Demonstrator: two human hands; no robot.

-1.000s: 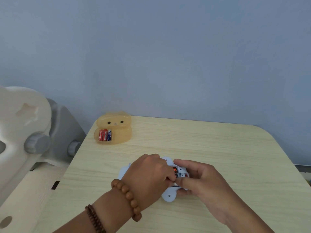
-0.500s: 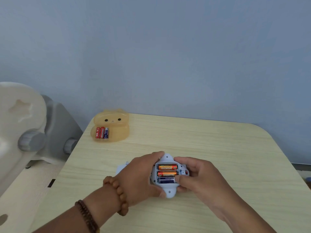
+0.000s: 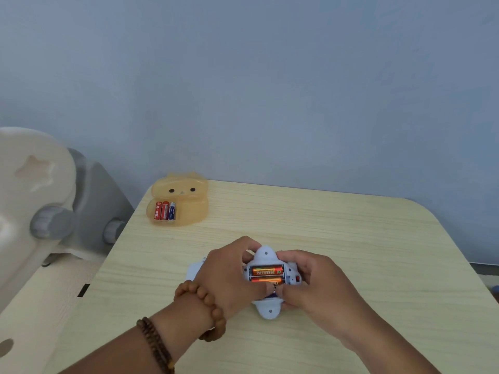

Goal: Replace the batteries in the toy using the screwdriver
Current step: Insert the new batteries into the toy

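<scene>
Head view: the hands, left [image 3: 229, 279] and right [image 3: 318, 290], grip the toy [image 3: 266, 254] on a pale wood table [image 3: 351, 238] by a blue wall [image 3: 270, 90].

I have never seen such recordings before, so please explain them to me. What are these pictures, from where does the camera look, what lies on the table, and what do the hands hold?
There is no machine here: a person works with two bare hands. All the pictures come from one camera worn on the person's head, looking forward and down.

The left hand and the right hand both grip a pale blue plastic toy. It is turned so that its open battery compartment faces up. Two orange batteries lie in the compartment, and both hands cover the place just below them.

The hands work at a pale wooden table. At its far left corner stands a translucent yellow bear-shaped tray. It holds three small batteries, two red and one blue and white. No screwdriver is in view.
</scene>
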